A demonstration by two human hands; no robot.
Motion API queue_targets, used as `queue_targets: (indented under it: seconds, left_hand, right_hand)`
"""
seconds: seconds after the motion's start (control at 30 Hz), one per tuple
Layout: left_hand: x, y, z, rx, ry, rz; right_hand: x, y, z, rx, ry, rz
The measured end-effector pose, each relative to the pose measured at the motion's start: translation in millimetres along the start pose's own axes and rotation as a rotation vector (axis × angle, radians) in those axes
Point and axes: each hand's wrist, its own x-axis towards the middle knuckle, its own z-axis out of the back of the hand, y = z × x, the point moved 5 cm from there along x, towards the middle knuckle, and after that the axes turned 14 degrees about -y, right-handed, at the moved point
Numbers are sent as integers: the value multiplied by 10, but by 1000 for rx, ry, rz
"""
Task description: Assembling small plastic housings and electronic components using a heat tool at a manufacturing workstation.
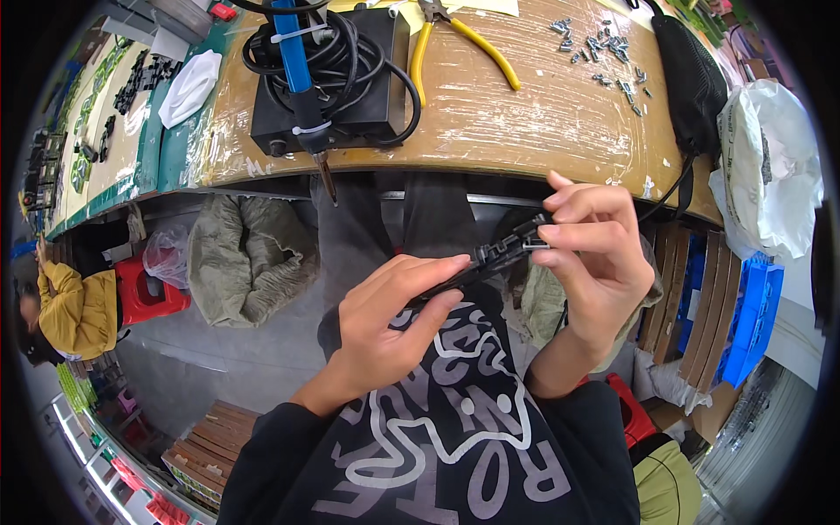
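Between my two hands, above my lap, is a narrow black plastic part [500, 254] with notches along its edge. My left hand [391, 315] grips its lower left end between thumb and fingers. At the upper right end, the fingers of my right hand [599, 249] pinch a small metal-looking piece [534, 246] against the part. What exactly that piece is, I cannot make out. On the bench [542, 131] beyond, several small metal parts [608, 44] lie scattered at the right. Yellow-handled cutting pliers [464, 39] rest at the middle of the bench.
A blue screwdriver-like tool [296, 61] with a pointed metal tip hangs in front of a black box [262, 127] with coiled cable. A black pouch [691, 83] and a white plastic bag [770, 149] sit at the right. Leftward, a person in a yellow jacket [79, 302] is near a red stool [149, 293].
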Motion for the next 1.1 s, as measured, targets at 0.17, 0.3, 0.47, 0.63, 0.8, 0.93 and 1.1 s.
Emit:
queue_targets:
  seconds: [0.17, 0.3, 0.47, 0.63, 0.8, 0.93, 1.1]
  left_hand:
    - [-10, 8, 7, 14, 6, 0]
    - [23, 9, 8, 36, 65, -47]
    - [32, 7, 12, 59, 74, -45]
    - [45, 13, 9, 80, 70, -101]
    - [44, 31, 24, 130, 108, -96]
    - [35, 58, 55, 142, 122, -152]
    - [-17, 124, 111, 160, 161, -174]
  right_hand:
    - [12, -25, 7, -1, 61, -32]
    - [-8, -71, 9, 115, 57, -182]
    - [-30, -70, 12, 98, 36, -230]
    - [-92, -136, 20, 92, -6, -288]
    - [-147, -156, 5, 57, -45, -278]
    - [-160, -175, -15, 12, 6, -270]
    - [-227, -287, -95, 58, 43, -352]
